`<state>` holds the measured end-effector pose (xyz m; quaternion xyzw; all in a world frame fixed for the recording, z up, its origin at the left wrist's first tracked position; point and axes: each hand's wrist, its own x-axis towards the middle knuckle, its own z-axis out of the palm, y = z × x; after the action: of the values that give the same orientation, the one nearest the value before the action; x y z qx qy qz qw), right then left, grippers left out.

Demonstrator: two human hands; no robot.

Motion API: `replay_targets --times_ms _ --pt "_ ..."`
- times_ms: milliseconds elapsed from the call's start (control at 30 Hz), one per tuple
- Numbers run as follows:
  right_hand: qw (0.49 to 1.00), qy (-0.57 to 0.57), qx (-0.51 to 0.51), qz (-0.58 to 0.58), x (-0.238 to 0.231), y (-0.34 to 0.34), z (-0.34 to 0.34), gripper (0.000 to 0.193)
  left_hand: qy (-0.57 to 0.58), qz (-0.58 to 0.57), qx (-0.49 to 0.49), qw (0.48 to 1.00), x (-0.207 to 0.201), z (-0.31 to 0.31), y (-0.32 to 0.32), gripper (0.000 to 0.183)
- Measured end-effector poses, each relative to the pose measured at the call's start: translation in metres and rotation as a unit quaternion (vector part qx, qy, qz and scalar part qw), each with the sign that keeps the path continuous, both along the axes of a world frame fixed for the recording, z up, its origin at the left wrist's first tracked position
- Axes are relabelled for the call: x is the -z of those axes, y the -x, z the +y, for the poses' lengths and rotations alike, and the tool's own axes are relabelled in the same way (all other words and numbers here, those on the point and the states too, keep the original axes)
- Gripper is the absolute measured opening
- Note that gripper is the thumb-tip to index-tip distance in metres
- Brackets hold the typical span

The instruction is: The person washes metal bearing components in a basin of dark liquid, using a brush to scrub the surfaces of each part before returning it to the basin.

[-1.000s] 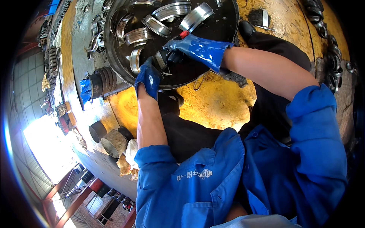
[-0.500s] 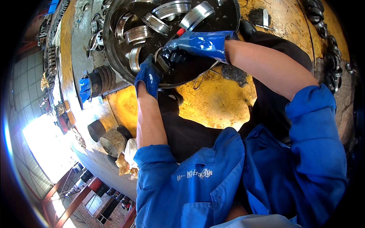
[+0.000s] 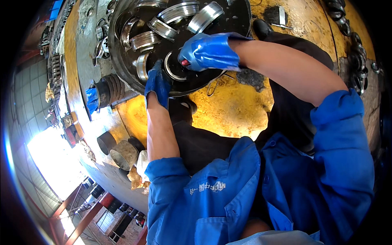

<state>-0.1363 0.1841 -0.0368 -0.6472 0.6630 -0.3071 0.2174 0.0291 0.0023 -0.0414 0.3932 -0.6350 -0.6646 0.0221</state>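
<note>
A wide black basin [image 3: 116, 57] of dark liquid lies before me with several metal rings in it. My left hand [image 3: 157, 85], in a blue rubber glove, reaches over the near rim. Its fingers close at the left edge of a shiny metal ring [image 3: 174, 70], which stands tilted over the liquid. Just right of that ring is my right hand [image 3: 209, 52], gloved alike and wrapped round a red-handled tool [image 3: 185, 63]. Only the red end shows; the glove hides its working part. Beyond my hands, more grooved rings [image 3: 206, 18] lean in the basin.
Dark ribbed cylinders [image 3: 109, 90] with blue plastic lie left of the basin. Open metal sleeves [image 3: 124, 155] stand farther down the left side. A bent wire [image 3: 212, 87] lies by the near rim, and chain-like dark parts [image 3: 359, 61] line the far right.
My right hand has shifted and turned, so the red handle now points toward the ring's right edge. The ring shows more of its round face. My left hand stays nearly in place.
</note>
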Motion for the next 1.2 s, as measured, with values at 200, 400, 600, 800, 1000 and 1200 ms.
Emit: replay_targets --times_ms 200,400,600,800,1000,1200 --pt "0.941 -0.175 -0.074 0.280 -0.036 -0.016 -0.007 0.023 -0.003 -0.023 0.019 1.000 0.011 -0.007 -0.001 0.033" --pt "0.971 -0.019 -0.009 0.240 0.024 -0.035 -0.006 0.020 0.375 -0.026 0.270 0.887 0.096 -0.089 -0.032 0.033" --pt "0.960 -0.071 -0.020 0.268 0.014 -0.017 -0.012 0.029 0.256 -0.009 0.147 0.955 0.008 0.003 0.001 0.033" --pt "0.962 -0.094 -0.047 0.253 -0.015 -0.037 -0.013 0.021 0.267 -0.129 0.129 0.946 -0.003 -0.007 -0.012 0.038" --pt "0.954 0.013 0.015 0.299 -0.002 -0.036 -0.014 0.013 0.158 -0.003 0.073 0.985 0.001 0.001 -0.008 0.037" --pt "0.949 -0.114 0.011 0.295 0.011 -0.037 -0.017 0.018 -0.001 0.001 0.028 1.000 0.013 -0.009 0.001 0.032"
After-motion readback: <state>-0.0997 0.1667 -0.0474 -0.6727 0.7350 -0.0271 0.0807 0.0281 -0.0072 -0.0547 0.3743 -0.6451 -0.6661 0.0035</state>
